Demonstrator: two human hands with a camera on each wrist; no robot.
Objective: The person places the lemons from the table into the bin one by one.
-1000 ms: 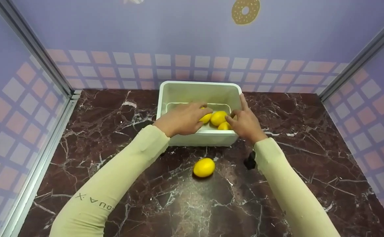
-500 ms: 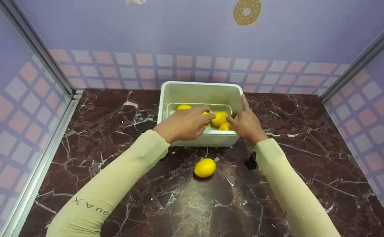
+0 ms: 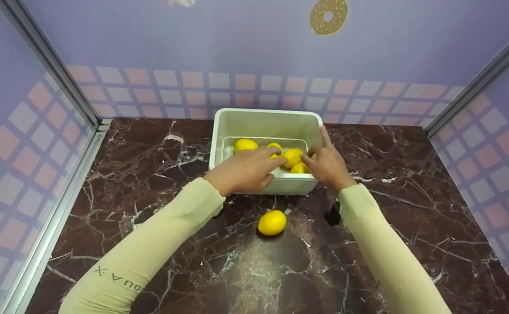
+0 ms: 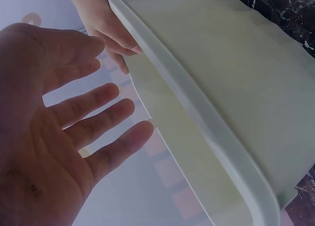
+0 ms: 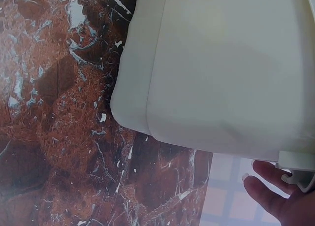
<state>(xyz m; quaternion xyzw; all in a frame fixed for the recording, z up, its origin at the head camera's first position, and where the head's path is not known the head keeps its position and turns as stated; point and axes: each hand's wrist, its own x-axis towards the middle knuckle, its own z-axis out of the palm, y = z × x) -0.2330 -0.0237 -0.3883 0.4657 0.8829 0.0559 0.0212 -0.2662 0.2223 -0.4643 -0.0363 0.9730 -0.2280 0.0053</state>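
A white plastic box [image 3: 267,114] holds several yellow lemons [image 3: 293,157]. My left hand [image 3: 248,171] hovers over its front rim, palm toward the box in the left wrist view, fingers spread and holding nothing. It partly covers one lemon [image 3: 245,144] at the left of the box and another beside its fingertips. My right hand [image 3: 326,162] grips the box's right rim, with some fingers [image 5: 266,191] along the outside of the wall. Another lemon [image 3: 272,223] lies on the marble tabletop in front of the box.
The dark red marble tabletop [image 3: 171,257] ends at a tiled purple back wall [image 3: 254,43], close behind the box. Metal-framed side panels [image 3: 498,157] stand left and right. A small black object [image 3: 333,213] is beside the right wrist.
My left hand has let go of a lemon inside the box and drawn back toward the front rim, uncovering lemons at the left. My right hand stays on the rim.
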